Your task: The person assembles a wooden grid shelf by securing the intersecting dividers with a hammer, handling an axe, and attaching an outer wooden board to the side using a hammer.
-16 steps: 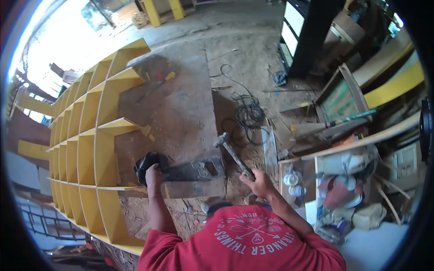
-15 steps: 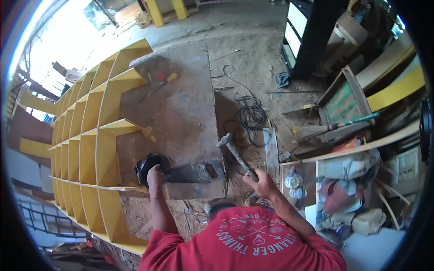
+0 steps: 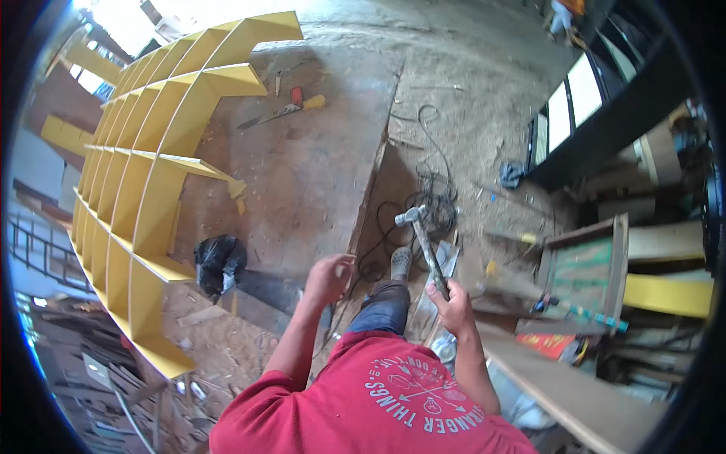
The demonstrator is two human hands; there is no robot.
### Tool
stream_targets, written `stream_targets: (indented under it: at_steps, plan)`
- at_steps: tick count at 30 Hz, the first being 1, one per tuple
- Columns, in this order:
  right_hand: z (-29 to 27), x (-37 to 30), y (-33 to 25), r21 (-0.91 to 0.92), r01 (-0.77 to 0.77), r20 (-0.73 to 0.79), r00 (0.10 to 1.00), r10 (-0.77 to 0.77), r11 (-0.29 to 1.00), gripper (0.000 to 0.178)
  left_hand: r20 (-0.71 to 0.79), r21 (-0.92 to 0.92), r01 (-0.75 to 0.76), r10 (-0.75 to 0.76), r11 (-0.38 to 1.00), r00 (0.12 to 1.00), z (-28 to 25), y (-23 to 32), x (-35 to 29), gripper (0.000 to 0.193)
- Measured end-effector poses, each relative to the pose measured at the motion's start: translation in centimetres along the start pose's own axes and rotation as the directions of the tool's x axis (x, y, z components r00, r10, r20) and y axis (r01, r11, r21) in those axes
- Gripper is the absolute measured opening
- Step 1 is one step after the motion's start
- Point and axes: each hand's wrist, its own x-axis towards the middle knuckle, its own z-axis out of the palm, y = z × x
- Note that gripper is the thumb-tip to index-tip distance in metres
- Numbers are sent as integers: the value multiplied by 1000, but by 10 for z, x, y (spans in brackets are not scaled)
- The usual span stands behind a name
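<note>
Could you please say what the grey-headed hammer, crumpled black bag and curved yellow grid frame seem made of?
Hammer: head probably greyish metal, from its sheen; handle unclear. Black bag: likely thin, glossy plastic, from shiny creases. Yellow frame: perhaps painted board, given flat panels with pale edges.

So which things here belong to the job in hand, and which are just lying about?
Likely part of the job:
hammer, held in the right hand
saw, by the left hand
yellow lattice
black bag, less surely

Seemingly just lying about:
cable
broom
green-marked panel
</note>
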Motion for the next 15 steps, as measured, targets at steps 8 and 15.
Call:
stream_targets:
  at_steps: [8, 15]
  plan:
    - [-99, 187, -71, -214, 76, 130, 990, -48, 974, 32, 113, -849, 21, 143, 528, 983, 83, 94, 252, 82]
    - [-185, 353, -147, -319, 99, 110, 992, -67, 942, 28, 49, -502, -179, 234, 846, 971, 16, 202, 463, 56]
